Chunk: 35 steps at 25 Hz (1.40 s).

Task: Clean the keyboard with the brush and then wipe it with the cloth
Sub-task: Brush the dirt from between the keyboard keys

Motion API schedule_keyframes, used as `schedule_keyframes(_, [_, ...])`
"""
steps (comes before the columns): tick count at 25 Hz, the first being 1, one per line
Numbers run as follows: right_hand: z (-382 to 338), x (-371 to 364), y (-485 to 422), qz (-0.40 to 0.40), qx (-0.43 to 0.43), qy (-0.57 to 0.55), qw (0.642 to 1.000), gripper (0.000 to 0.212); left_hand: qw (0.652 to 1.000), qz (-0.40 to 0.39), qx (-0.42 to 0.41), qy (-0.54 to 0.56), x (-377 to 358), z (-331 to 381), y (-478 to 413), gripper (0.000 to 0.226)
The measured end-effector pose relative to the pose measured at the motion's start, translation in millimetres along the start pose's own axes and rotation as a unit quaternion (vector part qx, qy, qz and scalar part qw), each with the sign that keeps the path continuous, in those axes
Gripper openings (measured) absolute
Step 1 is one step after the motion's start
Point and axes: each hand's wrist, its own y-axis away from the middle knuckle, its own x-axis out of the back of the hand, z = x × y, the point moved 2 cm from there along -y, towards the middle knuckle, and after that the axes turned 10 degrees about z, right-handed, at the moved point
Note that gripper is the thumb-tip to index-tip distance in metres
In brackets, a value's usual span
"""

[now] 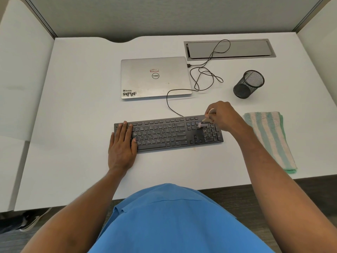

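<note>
While my left hand point(121, 143) rests, fingers together, on the black plastic keyboard point(164, 133), my right hand point(221, 115) pinches a pale-handled brush point(204, 122) at its numpad.

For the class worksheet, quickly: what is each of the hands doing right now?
Left hand: open, flat on the left end of the keyboard.
Right hand: closed around the brush, bristles on the keyboard's right end.
</note>
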Motion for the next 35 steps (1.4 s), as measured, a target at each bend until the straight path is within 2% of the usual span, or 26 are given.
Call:
schedule_keyframes(7, [-2, -1, 0, -0.001, 0.018, -0.018, 1.0, 0.012, 1.0, 0.003, -0.001, 0.001, 0, 1, 1, 0.061])
schedule_keyframes(15, [7, 10, -2, -0.001, -0.031, 0.022, 0.999, 0.009, 1.0, -0.002, 0.004, 0.008, -1, 1, 0, 0.062])
schedule_keyframes(18, [-2, 7, -4, 0.022, 0.0, -0.002, 1.0, 0.012, 1.0, -0.004, 0.005, 0.005, 0, 0, 0, 0.062])
schedule_keyframes(22, [-4, -2, -3, -0.007, 0.021, -0.013, 1.0, 0.012, 1.0, -0.005, 0.003, 0.005, 0, 0, 1, 0.062])
schedule_keyframes(33, [31, 20, -4, 0.037, -0.062, 0.049, 0.996, 0.015, 1.0, -0.005, 0.003, 0.005, 1, 0, 1, 0.062])
schedule_keyframes(35, [24, 19, -1, 0.036, -0.051, 0.044, 0.997, 0.016, 1.0, -0.006, 0.003, 0.002, 1, 0, 1, 0.062])
